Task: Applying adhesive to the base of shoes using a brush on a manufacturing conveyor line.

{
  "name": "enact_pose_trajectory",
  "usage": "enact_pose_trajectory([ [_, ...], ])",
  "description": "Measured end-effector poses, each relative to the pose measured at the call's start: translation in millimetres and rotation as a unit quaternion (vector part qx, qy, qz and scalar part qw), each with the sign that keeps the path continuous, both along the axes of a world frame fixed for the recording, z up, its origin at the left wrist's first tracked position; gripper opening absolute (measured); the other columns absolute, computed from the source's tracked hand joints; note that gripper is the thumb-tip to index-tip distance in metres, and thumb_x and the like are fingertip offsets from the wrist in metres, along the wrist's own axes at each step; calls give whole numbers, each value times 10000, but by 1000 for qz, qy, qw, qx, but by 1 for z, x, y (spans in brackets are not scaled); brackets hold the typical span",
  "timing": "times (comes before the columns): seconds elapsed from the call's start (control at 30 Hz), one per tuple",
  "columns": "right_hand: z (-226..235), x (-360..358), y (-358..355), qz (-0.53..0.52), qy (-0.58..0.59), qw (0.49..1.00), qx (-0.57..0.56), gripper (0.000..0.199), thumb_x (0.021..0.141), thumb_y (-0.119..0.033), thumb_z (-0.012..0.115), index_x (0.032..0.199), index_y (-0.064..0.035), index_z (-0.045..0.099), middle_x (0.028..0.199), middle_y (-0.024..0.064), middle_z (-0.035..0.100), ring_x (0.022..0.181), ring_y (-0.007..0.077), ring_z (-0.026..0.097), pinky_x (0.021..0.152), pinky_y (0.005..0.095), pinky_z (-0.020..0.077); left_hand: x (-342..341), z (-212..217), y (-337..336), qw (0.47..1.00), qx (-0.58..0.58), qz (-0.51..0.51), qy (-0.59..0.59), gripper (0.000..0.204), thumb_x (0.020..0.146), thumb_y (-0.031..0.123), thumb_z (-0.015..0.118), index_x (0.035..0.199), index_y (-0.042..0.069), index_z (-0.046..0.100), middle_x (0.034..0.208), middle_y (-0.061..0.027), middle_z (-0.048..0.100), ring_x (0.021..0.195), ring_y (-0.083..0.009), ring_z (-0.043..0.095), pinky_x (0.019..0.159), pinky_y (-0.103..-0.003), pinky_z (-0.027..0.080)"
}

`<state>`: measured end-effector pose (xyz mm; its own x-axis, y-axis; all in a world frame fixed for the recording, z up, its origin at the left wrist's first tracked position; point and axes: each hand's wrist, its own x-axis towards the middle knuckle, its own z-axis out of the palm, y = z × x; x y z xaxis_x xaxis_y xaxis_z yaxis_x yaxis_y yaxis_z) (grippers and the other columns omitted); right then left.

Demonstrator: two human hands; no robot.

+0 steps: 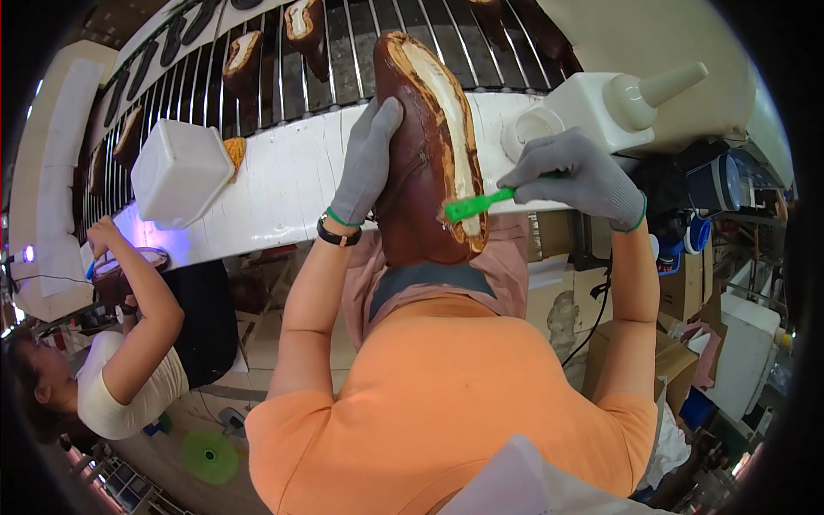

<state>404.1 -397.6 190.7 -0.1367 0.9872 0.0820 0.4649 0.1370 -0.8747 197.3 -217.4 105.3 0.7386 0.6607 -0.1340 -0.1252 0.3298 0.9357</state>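
A brown leather boot upper (410,159) is tilted over the bench edge, its underside turned up. That underside shows a pale middle strip inside a tan, roughened rim. My left hand (371,154), in a grey glove, is closed around the boot upper's left side. A small green brush (476,205) is in my gloved right hand (571,172), pinched by its handle. Its bristle end touches the lower part of the boot's underside; the bristles are mostly hidden. Beside my right hand lies a white plastic bottle (592,107) with a spout, next to a round white dish (528,129).
A white ledge (283,163) runs in front of a rack of metal rollers (343,51) carrying more brown boot uppers (243,64) and dark soles. A white square container (176,176) stands on the ledge at left. A co-worker (129,360) sits there. Boxes (678,360) are at right.
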Motion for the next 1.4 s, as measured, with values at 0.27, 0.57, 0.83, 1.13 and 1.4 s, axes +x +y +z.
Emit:
enact_pose_trajectory([
  [0.27, 9, 6, 4, 64, 0, 996, -65, 211, 723, -56, 814, 912, 14, 752, 772, 94, 699, 719, 178, 639, 652, 305, 473, 7, -23, -9, 983, -158, -75, 59, 476, 1018, 409, 499, 1262, 7, 573, 1148, -62, 651, 1003, -122, 619, 906, -273, 500],
  [0.57, 9, 5, 35, 114, 51, 989, -80, 231, 683, -40, 837, 885, 27, 748, 779, 107, 711, 692, 178, 629, 656, 299, 479, -10, -26, -79, 963, -146, -204, -97, 417, 981, 302, 599, 1270, 4, 577, 1209, -106, 654, 1073, -131, 626, 996, -276, 479],
  [0.83, 9, 30, 42, 179, 49, 972, -147, 235, 710, -55, 828, 913, 33, 748, 785, 99, 714, 696, 160, 647, 660, 274, 498, -7, -23, -71, 867, 322, -379, 34, 458, 1041, 178, 476, 1457, 4, 394, 1481, -165, 436, 1282, -226, 527, 1109, -346, 431],
  [1.13, -36, 62, -15, -211, 60, 975, -28, 183, 855, -165, 674, 928, -10, 737, 739, -47, 612, 608, 14, 429, 525, 197, 307, 1, -56, 38, 905, 320, -64, 273, 682, 926, 584, 537, 1350, 51, 500, 1117, -253, 664, 1033, -378, 649, 882, -454, 507],
  [1.4, -191, 17, -35, -125, 543, 830, 28, 276, 809, -280, 752, 776, -55, 598, 596, 29, 482, 469, 119, 393, 457, 281, 285, -34, -51, 18, 825, 464, -116, 302, 1100, 758, 627, 682, 1536, 25, 188, 1417, -279, 448, 1293, -450, 431, 1021, -530, 369],
])
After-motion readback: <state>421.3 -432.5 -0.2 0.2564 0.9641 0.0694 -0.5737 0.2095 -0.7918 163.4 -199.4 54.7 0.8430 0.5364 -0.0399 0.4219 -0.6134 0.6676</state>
